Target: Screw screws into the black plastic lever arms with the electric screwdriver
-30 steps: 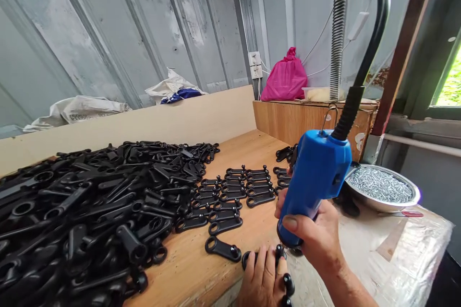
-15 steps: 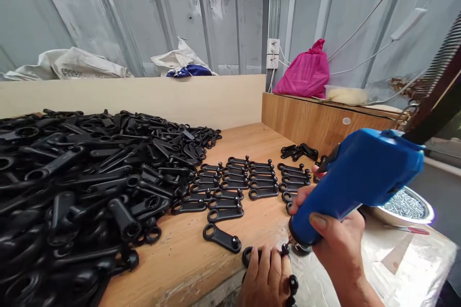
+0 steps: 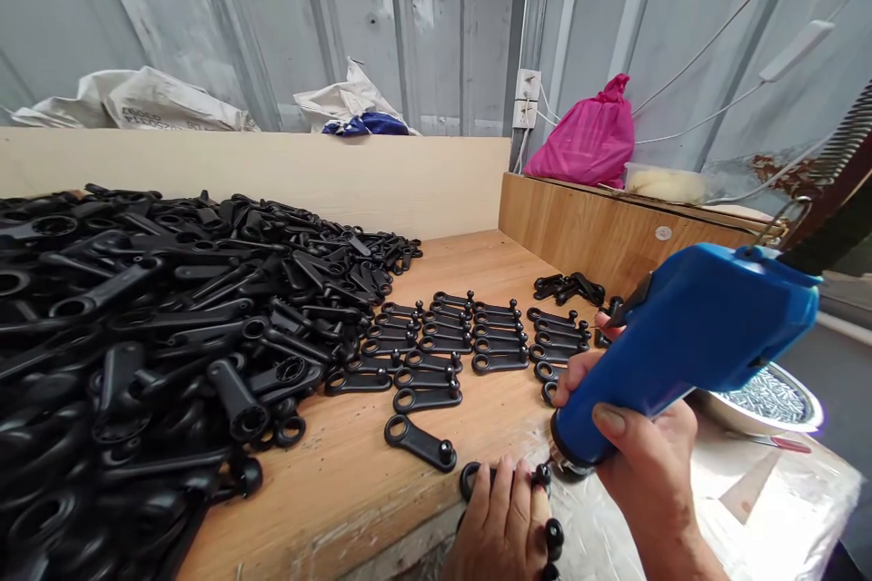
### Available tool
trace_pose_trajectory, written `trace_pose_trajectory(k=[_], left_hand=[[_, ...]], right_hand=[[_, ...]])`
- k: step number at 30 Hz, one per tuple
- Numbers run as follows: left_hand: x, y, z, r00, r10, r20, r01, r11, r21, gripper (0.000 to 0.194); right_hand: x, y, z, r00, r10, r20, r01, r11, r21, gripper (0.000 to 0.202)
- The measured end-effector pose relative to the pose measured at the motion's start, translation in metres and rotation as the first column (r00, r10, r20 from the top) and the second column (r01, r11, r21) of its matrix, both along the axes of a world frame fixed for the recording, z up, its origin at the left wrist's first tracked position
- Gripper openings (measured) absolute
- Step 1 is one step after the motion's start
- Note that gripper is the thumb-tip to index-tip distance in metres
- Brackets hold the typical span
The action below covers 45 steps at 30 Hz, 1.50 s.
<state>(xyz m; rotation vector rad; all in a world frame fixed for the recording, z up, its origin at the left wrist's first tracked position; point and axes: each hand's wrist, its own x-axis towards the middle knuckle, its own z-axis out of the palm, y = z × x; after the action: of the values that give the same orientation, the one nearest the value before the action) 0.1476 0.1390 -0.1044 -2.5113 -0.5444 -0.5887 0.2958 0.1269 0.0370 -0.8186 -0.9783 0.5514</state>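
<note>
My right hand point(image 3: 650, 463) grips a blue power screwdriver point(image 3: 695, 331), which slants down to the left. Its tip end is close to the ball end of a black crank arm point(image 3: 542, 476) at the bottom middle; whether it touches, I cannot tell. Across that arm lie the fingers of my left hand point(image 3: 500, 517), pressed together and holding it down, so most of it is hidden. More dark round knobs point(image 3: 554, 539) show beside this hand. Just beyond lies a single crank arm point(image 3: 421, 443) with a ball stud at one end.
Rows of black arms with ball studs point(image 3: 500, 363) cover the mid table. A big heap of black arms point(image 3: 170, 309) fills the left. A bowl of small metal screws point(image 3: 769, 395) stands at right, with a red-handled tool point(image 3: 790, 445) by it. A pink bag point(image 3: 586, 132) sits behind.
The view has shifted slightly. The screwdriver's tip has come a little away from the ball end and up to the right. My left hand keeps its place on the crank arm.
</note>
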Motion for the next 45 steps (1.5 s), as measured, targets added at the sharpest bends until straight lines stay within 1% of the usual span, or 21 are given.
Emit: trace_pose_trajectory(k=[4, 8, 11, 15, 17, 19, 23, 25, 27, 29, 32, 33, 34, 35, 37, 38, 39, 41, 43, 45], left_hand=[[0.006, -0.011, 0.011, 0.99, 0.138, 0.012, -0.137, 0.988, -0.073, 0.033], [0.007, -0.015, 0.017, 0.99, 0.141, 0.008, -0.14, 0.986, -0.087, 0.031], [0.008, -0.015, 0.016, 0.987, 0.157, 0.019, -0.154, 0.981, -0.115, 0.032], [0.01, -0.016, 0.009, 0.985, 0.173, 0.012, -0.168, 0.968, -0.189, 0.036], [0.01, -0.016, 0.007, 0.985, 0.173, -0.011, -0.171, 0.961, -0.218, 0.039], [0.011, -0.016, 0.008, 0.985, 0.171, -0.031, -0.174, 0.958, -0.228, 0.04], [0.011, -0.018, 0.014, 0.985, 0.17, -0.023, -0.171, 0.961, -0.218, 0.04], [0.013, -0.019, 0.014, 0.985, 0.17, -0.026, -0.172, 0.958, -0.228, 0.041], [0.016, -0.019, 0.01, 0.983, 0.178, -0.046, -0.184, 0.949, -0.257, 0.042], [0.02, -0.017, 0.003, 0.981, 0.181, -0.072, -0.195, 0.937, -0.29, 0.043], [0.024, -0.015, -0.007, 0.985, 0.138, -0.105, -0.165, 0.935, -0.315, 0.043], [0.025, -0.014, -0.009, 0.985, 0.138, -0.103, -0.164, 0.935, -0.314, 0.043], [0.025, -0.014, -0.01, 0.984, 0.153, -0.093, -0.174, 0.935, -0.31, 0.043], [0.024, -0.013, -0.011, 0.982, 0.174, -0.077, -0.19, 0.934, -0.302, 0.042], [0.022, -0.012, -0.012, 0.983, 0.178, -0.044, -0.183, 0.947, -0.264, 0.041], [0.021, -0.011, -0.013, 0.987, 0.156, -0.035, -0.16, 0.959, -0.235, 0.041], [0.019, -0.01, -0.012, 0.991, 0.133, -0.029, -0.136, 0.969, -0.205, 0.042], [0.016, -0.009, -0.009, 0.995, 0.102, -0.019, -0.103, 0.983, -0.149, 0.042], [0.012, -0.008, -0.001, 0.995, 0.101, -0.019, -0.103, 0.988, -0.118, 0.041], [0.007, -0.008, 0.01, 0.995, 0.087, -0.05, -0.092, 0.99, -0.102, 0.04]], right_hand=[[0.001, 0.0, -0.002, 1.0, -0.007, 0.011, 0.007, 1.0, -0.024, 0.019], [0.001, 0.001, -0.003, 0.999, 0.031, -0.008, -0.032, 0.998, -0.048, 0.02], [-0.004, 0.0, -0.001, 0.999, 0.019, -0.033, -0.021, 0.998, -0.059, 0.018], [-0.017, -0.006, 0.008, 0.996, -0.076, -0.052, 0.069, 0.99, -0.126, 0.016], [-0.022, -0.01, 0.011, 0.992, -0.124, -0.011, 0.121, 0.978, -0.168, 0.016], [-0.024, -0.012, 0.012, 0.988, -0.148, 0.047, 0.154, 0.972, -0.179, 0.015], [-0.022, -0.01, 0.007, 0.988, -0.122, 0.092, 0.136, 0.975, -0.174, 0.015], [-0.018, -0.009, 0.004, 0.985, -0.087, 0.152, 0.115, 0.976, -0.186, 0.016], [-0.015, -0.008, 0.004, 0.964, -0.022, 0.265, 0.077, 0.977, -0.2, 0.016], [-0.013, -0.009, 0.007, 0.921, 0.046, 0.387, 0.037, 0.978, -0.204, 0.015], [-0.014, -0.013, 0.013, 0.868, 0.076, 0.491, 0.004, 0.987, -0.161, 0.014], [-0.014, -0.013, 0.013, 0.872, 0.076, 0.484, -0.003, 0.989, -0.15, 0.014], [-0.013, -0.013, 0.013, 0.894, 0.075, 0.443, -0.013, 0.99, -0.14, 0.015], [-0.011, -0.013, 0.013, 0.927, 0.073, 0.367, -0.029, 0.992, -0.123, 0.017], [-0.005, -0.012, 0.011, 0.981, 0.093, 0.172, -0.087, 0.995, -0.047, 0.036], [-0.001, -0.012, 0.011, 0.99, 0.116, 0.078, -0.117, 0.993, 0.017, 0.047], [0.003, -0.013, 0.011, 0.99, 0.143, 0.004, -0.143, 0.986, 0.082, 0.055], [0.009, -0.016, 0.013, 0.977, 0.194, -0.083, -0.178, 0.97, 0.164, 0.059], [0.011, -0.022, 0.015, 0.963, 0.234, -0.136, -0.21, 0.963, 0.168, 0.056], [0.009, -0.027, 0.016, 0.944, 0.289, -0.158, -0.27, 0.954, 0.13, 0.057]])
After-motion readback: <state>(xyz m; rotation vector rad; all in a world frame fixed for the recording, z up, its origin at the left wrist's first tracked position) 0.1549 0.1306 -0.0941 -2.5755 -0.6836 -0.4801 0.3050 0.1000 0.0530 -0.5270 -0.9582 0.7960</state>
